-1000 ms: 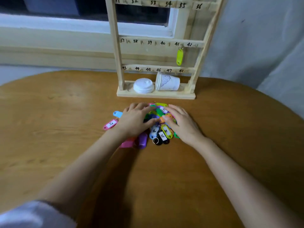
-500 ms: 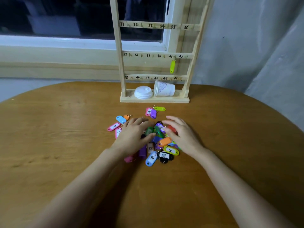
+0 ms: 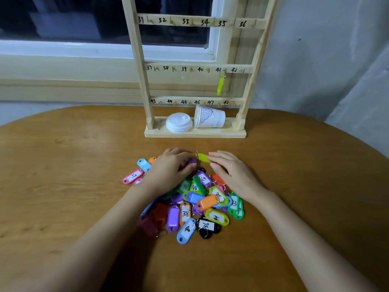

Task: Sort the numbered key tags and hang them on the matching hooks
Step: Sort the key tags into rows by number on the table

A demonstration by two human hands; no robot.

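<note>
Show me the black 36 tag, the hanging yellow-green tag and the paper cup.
black 36 tag (image 3: 207,226), head view, white label
hanging yellow-green tag (image 3: 220,85), head view, mid-body
paper cup (image 3: 209,119), head view, side wall

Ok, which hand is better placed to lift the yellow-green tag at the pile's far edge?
Right. The right hand has straight fingertips touching the yellow-green tag; the left hand is curled round the purple tag beside it.

Handwritten on the rack (image 3: 137,60) at 12 o'clock: top rail (image 3: 195,21) 31–36, middle rail (image 3: 189,69) 37–42, bottom rail (image 3: 189,101) 43–48. Orange tag (image 3: 185,213) reads 38, black tag (image 3: 207,225) 36, green tag (image 3: 194,187) 48.
</note>
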